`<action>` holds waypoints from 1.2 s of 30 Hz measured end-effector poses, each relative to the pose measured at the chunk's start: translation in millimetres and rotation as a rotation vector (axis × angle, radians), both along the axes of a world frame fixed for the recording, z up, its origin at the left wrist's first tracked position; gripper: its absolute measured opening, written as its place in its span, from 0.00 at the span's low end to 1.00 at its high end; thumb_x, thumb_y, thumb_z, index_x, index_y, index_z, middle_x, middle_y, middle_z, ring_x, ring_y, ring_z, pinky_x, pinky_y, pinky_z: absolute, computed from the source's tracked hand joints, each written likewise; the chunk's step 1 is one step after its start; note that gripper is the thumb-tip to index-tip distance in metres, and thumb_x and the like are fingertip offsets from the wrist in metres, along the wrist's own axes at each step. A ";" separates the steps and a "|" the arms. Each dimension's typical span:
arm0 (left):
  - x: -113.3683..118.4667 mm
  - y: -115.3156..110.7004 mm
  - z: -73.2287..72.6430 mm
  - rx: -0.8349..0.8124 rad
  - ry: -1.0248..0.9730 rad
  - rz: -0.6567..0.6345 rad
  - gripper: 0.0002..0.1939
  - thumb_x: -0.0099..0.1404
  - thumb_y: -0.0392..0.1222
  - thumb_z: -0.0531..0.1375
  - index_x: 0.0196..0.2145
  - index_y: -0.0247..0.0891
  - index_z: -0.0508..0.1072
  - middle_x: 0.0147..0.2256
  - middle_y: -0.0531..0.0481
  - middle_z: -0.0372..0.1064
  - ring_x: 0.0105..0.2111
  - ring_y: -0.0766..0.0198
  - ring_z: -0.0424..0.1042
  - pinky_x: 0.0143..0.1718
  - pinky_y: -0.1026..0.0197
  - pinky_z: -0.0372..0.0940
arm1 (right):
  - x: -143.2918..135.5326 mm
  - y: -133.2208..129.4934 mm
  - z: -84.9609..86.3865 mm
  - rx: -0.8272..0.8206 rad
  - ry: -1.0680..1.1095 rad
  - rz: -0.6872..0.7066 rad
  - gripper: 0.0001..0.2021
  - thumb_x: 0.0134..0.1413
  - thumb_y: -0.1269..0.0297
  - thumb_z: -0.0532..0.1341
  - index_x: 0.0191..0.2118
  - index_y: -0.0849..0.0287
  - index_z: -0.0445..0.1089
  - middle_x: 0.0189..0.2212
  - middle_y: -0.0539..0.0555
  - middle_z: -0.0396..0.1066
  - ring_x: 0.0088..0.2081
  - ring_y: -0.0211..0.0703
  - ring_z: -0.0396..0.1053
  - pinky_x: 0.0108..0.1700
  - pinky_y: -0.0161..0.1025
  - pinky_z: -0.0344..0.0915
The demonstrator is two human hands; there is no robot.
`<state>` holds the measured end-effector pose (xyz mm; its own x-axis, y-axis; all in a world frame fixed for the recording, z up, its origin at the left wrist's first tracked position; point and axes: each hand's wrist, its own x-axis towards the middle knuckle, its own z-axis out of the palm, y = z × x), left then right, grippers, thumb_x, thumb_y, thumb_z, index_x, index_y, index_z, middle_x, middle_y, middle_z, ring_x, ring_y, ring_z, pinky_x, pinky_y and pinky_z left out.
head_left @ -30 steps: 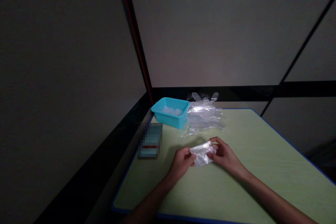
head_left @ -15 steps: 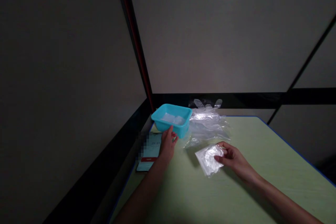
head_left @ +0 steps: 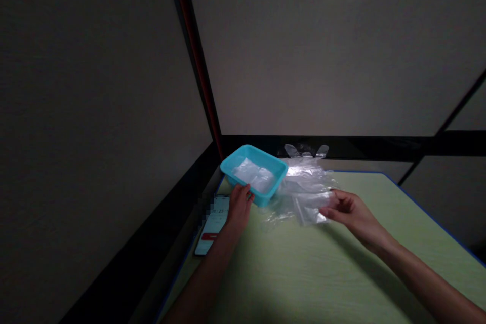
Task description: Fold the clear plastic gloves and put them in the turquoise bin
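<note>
My right hand (head_left: 351,212) pinches a folded disposable plastic glove (head_left: 312,210) between thumb and fingers, above the table and in front of a loose pile of clear disposable gloves (head_left: 306,169). At the near side of a turquoise plastic basket (head_left: 279,186), my left hand (head_left: 239,206) has its fingers closed on the wall. The basket sits turned at an angle. Inside it lie folded clear plastic pieces (head_left: 255,174), flat on the bottom. Part of the left fingers' grip is hidden.
A phone (head_left: 216,223) with a lit screen lies at the table's left edge, partly behind my left forearm. The pale green table (head_left: 304,278) has a blue edge and stands against a wall (head_left: 322,61) with a dark band.
The basket has turned and its near right corner has come nearer, with my left hand on it. My right hand has moved right and slightly away from me with the folded glove, towards the pile.
</note>
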<state>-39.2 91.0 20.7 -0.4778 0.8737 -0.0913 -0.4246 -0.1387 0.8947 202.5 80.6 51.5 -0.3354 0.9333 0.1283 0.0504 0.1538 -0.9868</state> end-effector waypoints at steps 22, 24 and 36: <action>13.9 -56.2 18.6 0.066 -0.069 -0.521 0.14 0.46 0.39 0.64 0.33 0.34 0.72 0.32 0.48 0.71 0.34 0.59 0.69 0.36 0.60 0.61 | -48.3 39.8 71.4 1.019 -0.810 0.171 0.03 0.46 0.75 0.55 0.29 0.61 0.62 0.28 0.50 0.63 0.27 0.36 0.62 0.29 0.33 0.57; 15.8 -56.5 18.3 0.055 -0.077 -0.551 0.14 0.46 0.38 0.64 0.33 0.34 0.72 0.31 0.48 0.71 0.35 0.58 0.69 0.36 0.59 0.60 | -56.4 43.1 70.4 1.139 -0.969 0.217 0.04 0.48 0.74 0.55 0.32 0.61 0.63 0.32 0.52 0.64 0.29 0.38 0.63 0.29 0.34 0.56; 20.3 -59.5 18.2 0.031 -0.102 -0.558 0.11 0.44 0.36 0.63 0.29 0.32 0.71 0.25 0.50 0.68 0.26 0.65 0.65 0.30 0.63 0.58 | -82.4 56.5 41.1 1.439 -1.293 0.748 0.08 0.54 0.75 0.50 0.39 0.62 0.63 0.37 0.56 0.64 0.34 0.43 0.65 0.29 0.37 0.61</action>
<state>-18.9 31.5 38.9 0.0673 0.9943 -0.0828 -0.5249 0.1058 0.8445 120.2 137.0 92.6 -0.9932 0.0760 -0.0883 0.0376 0.9265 0.3744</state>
